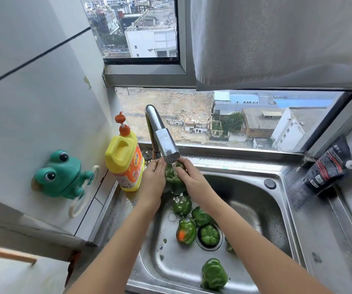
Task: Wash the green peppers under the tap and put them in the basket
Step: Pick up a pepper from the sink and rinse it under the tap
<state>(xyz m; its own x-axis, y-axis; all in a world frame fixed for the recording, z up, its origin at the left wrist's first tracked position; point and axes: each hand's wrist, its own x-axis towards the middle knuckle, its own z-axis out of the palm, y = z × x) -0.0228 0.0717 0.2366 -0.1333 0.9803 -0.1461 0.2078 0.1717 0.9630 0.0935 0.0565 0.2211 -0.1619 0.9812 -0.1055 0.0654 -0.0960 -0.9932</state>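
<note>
Under the steel tap (162, 138), water runs onto a green pepper (174, 179) that both hands hold over the sink. My left hand (152, 183) grips its left side and my right hand (190, 177) grips its right side. Several more green peppers lie in the sink basin (255, 209): one just below the hands (181, 204), one over the drain (209, 234), one with an orange patch (185, 231), and one near the front rim (214, 274). No basket is in view.
A yellow detergent bottle (124, 162) with an orange pump stands left of the tap. A green frog holder (61, 177) hangs on the left wall. A dark pouch (327, 168) leans at the right by the window sill.
</note>
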